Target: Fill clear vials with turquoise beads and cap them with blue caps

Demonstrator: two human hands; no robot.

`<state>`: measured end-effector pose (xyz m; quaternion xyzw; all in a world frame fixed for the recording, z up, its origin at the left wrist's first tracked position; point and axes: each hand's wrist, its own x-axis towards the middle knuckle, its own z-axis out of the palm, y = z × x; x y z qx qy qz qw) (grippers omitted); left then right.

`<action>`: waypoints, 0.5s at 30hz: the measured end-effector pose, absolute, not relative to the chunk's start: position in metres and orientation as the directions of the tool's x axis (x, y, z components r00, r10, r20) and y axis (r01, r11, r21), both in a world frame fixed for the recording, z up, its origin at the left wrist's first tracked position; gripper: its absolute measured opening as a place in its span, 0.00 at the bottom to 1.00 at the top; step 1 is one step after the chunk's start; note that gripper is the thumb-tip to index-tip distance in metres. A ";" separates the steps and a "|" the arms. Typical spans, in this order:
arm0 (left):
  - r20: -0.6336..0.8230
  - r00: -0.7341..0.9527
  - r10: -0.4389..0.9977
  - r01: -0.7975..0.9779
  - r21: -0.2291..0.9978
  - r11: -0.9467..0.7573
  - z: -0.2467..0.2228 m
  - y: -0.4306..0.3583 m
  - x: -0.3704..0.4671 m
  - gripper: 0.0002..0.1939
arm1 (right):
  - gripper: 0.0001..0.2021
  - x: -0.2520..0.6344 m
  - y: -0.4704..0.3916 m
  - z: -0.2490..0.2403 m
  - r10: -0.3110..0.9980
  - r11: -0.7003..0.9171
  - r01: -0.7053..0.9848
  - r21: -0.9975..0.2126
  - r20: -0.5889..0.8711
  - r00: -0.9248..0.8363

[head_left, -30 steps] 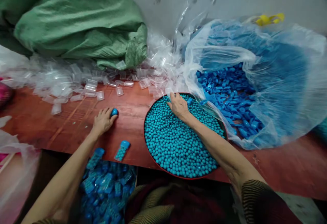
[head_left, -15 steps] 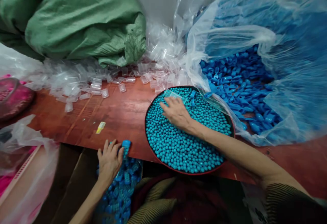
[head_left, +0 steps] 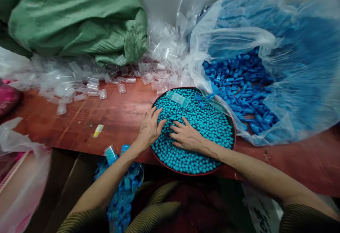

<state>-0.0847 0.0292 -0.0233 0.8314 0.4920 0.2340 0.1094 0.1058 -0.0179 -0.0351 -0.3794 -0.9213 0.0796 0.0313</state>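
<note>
A round tray point(head_left: 234, 139) with a dark red rim is full of small turquoise beads point(head_left: 209, 130). At its left edge my left hand point(head_left: 151, 128) reaches over the beads, fingers apart and nothing held. My right hand point(head_left: 187, 136) rests on the beads near the middle, fingers spread, holding nothing that I can see. Clear plastic tubes point(head_left: 178, 99) lie side by side on the beads beyond my hands. Close by are a few blue plastic caps point(head_left: 199, 99). Below my left forearm, a clear tube with beads and a blue cap point(head_left: 110, 155) lies on a heap of similar pieces point(head_left: 126, 190).
Many clear tubes point(head_left: 66, 80) are piled along the back of the red table point(head_left: 117, 119), beside a green sack point(head_left: 79, 20). A transparent bag point(head_left: 262, 36) at right holds blue caps point(head_left: 244, 84). A small yellow-and-white label point(head_left: 98, 130) lies at left.
My left hand has moved right, from the table edge to the bead tray. My right hand has drawn back toward me, uncovering the clear tubes. A capped tube now shows atop the heap.
</note>
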 end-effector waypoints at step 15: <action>-0.073 0.077 0.994 0.845 0.534 -0.026 -0.047 0.032 -0.112 0.22 | 0.12 0.213 -0.092 -0.051 0.909 0.246 0.924 -0.293 0.400 -0.116</action>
